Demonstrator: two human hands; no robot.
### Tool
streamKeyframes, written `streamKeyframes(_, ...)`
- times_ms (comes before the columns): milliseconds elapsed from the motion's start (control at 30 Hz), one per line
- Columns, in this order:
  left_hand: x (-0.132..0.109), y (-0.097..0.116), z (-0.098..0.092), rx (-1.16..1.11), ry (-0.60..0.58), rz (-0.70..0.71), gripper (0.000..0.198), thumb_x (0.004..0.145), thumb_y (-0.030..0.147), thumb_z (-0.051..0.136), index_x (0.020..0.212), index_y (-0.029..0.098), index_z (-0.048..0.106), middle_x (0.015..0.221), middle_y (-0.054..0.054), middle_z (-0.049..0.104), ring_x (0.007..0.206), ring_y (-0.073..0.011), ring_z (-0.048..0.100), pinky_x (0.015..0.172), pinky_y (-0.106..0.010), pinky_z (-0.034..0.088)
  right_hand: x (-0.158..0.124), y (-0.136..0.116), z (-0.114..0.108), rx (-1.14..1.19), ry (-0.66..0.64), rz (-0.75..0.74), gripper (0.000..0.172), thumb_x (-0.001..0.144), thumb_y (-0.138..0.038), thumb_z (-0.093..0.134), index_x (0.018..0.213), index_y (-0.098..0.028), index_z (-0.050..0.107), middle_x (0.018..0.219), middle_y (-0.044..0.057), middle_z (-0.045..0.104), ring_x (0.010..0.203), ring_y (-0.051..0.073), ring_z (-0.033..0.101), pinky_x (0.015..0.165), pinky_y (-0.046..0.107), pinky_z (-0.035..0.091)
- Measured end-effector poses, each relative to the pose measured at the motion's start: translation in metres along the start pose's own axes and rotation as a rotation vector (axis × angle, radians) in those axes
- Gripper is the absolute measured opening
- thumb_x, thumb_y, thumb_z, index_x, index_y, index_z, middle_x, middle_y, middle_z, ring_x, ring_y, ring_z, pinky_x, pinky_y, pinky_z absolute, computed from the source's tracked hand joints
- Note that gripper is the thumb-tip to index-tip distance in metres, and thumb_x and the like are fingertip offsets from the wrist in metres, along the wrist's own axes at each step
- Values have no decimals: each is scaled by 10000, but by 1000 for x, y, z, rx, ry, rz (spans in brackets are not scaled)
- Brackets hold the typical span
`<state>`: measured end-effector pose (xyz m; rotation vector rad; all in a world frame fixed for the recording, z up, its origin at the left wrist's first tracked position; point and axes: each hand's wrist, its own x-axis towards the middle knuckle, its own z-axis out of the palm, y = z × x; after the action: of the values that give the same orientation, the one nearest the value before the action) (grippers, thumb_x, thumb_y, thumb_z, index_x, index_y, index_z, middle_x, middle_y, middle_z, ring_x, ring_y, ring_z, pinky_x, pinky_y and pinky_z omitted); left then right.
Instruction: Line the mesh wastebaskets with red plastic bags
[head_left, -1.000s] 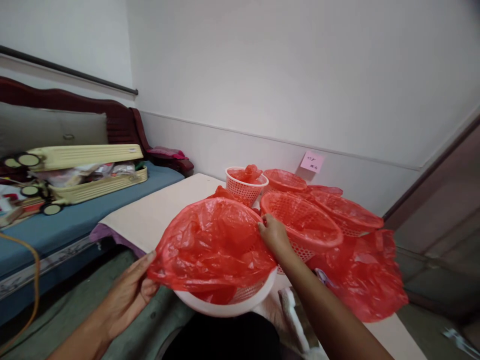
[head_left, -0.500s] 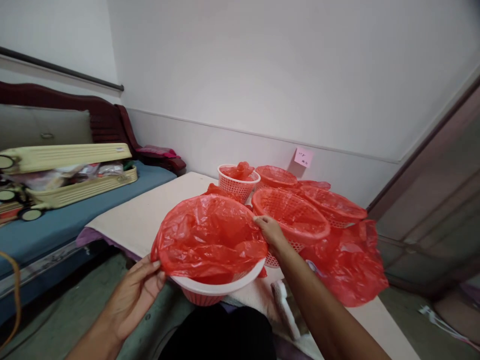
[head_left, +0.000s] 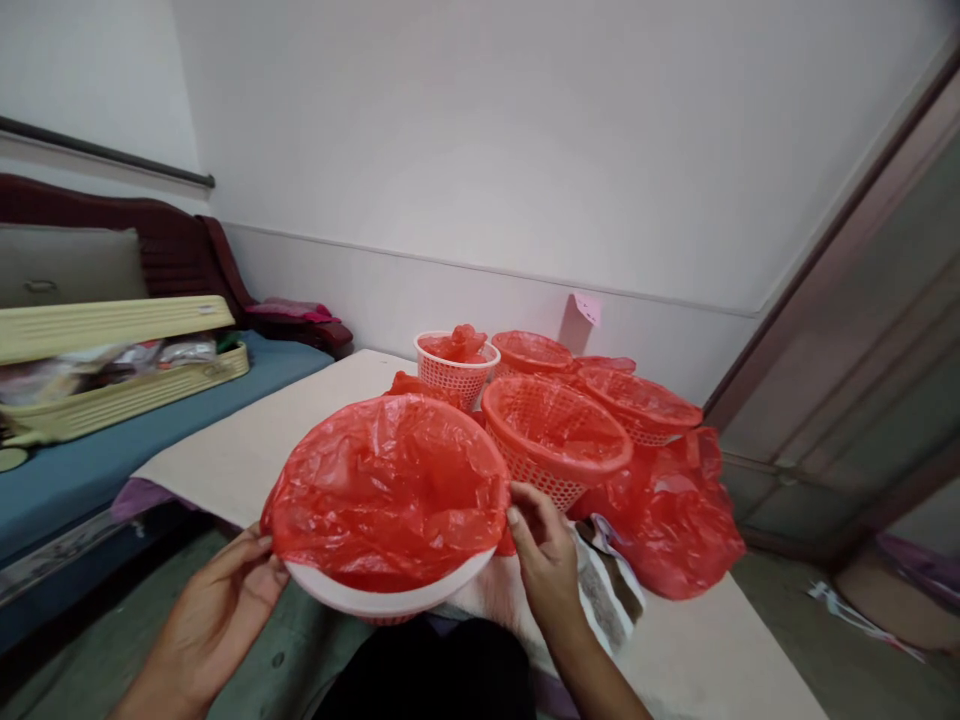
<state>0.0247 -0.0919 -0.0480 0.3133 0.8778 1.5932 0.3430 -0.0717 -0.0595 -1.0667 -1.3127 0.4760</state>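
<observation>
lower centre: thin red plastic bag lines white round plastic basket | my left hand pinches bag's left edge | my right hand pinches right edge | basket between both, equally near

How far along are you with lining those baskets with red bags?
Done, it seems: the baskets behind already hold red liners. In hand: left hand and right hand pull a red bag over the white basket; its near rim is still bare. Left: loose red bags lie on the table.
</observation>
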Motion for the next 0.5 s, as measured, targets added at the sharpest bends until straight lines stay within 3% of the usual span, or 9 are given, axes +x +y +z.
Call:
streamKeyframes(133,-4,-4,-1,37,15,29,298,674,-17,629,887,175,712,868,-19,694,666,-133,633,550,-228,583,-16,1,-4,-160,-65,-192,311,931,-215,539,1235,-263,584,1135,67,644,1052,186,630,896,335,537)
streamKeyframes(267,-12,-10,8,64,-32,83,308,626,28,725,891,186,718,909,-22,712,741,-140,646,665,-232,606,-25,4,-7,-288,-79,-421,361,907,-120,542,1235,-259,595,1124,79,615,1081,195,606,896,339,534)
streamKeyframes(400,-17,-16,19,78,-8,111,385,578,14,735,923,183,719,928,-40,716,821,-164,661,733,-250,616,-25,9,-5,-187,14,-313,188,922,-133,542,1042,-251,626,1049,51,637,1017,171,625,851,302,535)
streamKeyframes(500,-20,-20,20,39,-3,115,342,605,6,703,904,173,713,906,-36,693,850,-156,651,756,-253,614,-25,10,-3,-132,5,-266,118,923,-153,546,942,-243,619,1016,37,645,978,161,635,828,282,529)
